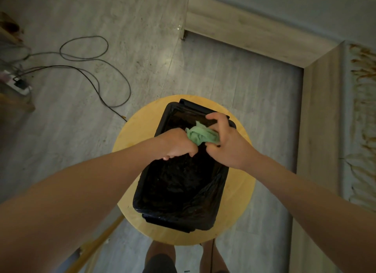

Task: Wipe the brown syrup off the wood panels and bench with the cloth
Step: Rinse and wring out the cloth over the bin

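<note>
A crumpled green cloth (200,135) is squeezed between both hands over a black bin lined with a black bag (179,191). My left hand (177,145) grips the cloth's near end in a fist. My right hand (225,142) clutches the other end, its fingers curled over it. The bin sits on a round yellow wooden stool (242,201). On the far right a pale panel (362,114) carries streaks of brown syrup (364,69).
Black cables (95,69) loop over the grey floor at the left, running to a white power strip (20,85). A wooden door frame (317,110) stands at the right. My legs and feet (160,256) are below the stool.
</note>
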`<state>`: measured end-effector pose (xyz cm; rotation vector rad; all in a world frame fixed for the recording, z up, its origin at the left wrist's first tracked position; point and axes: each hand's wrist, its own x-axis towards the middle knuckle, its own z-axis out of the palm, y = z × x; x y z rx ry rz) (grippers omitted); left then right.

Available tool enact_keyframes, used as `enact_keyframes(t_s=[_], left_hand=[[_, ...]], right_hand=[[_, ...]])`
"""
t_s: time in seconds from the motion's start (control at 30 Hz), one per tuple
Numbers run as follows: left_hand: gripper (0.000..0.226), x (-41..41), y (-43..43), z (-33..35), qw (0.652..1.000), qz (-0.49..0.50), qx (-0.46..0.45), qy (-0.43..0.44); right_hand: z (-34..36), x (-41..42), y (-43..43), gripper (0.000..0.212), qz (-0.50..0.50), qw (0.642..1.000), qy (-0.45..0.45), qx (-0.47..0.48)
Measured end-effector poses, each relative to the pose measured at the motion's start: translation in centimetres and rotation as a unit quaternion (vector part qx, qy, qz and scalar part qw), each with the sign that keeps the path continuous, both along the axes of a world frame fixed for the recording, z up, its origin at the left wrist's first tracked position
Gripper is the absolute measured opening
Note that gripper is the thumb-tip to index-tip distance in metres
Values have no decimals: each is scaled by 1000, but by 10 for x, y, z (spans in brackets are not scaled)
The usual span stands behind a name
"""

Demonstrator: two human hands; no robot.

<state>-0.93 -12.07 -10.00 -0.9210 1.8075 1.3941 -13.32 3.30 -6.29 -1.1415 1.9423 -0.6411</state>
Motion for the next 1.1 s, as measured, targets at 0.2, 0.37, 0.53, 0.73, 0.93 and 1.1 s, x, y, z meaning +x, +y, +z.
enact_keyframes(t_s=[0.2,0.37,0.53,0.73,0.93,1.1], left_hand=[[26,1,-10,11,951,-22,279,-135],[24,-5,-5,22,924,-72,346,-148],[17,0,-5,26,929,-62,351,-97],[24,2,3,26,949,10,306,-68],[29,13,19,30,958,38,277,-58],[19,16,31,27,977,-90,-176,78]], right_hand=[[0,-6,12,99,257,943,211,-5],[-11,3,-1,44,232,910,321,-124],[-7,4,-13,29,276,917,285,-33],[-2,7,-12,85,256,871,420,4],[5,12,-6,34,285,853,437,2],[-4,21,-24,24,231,885,402,52]])
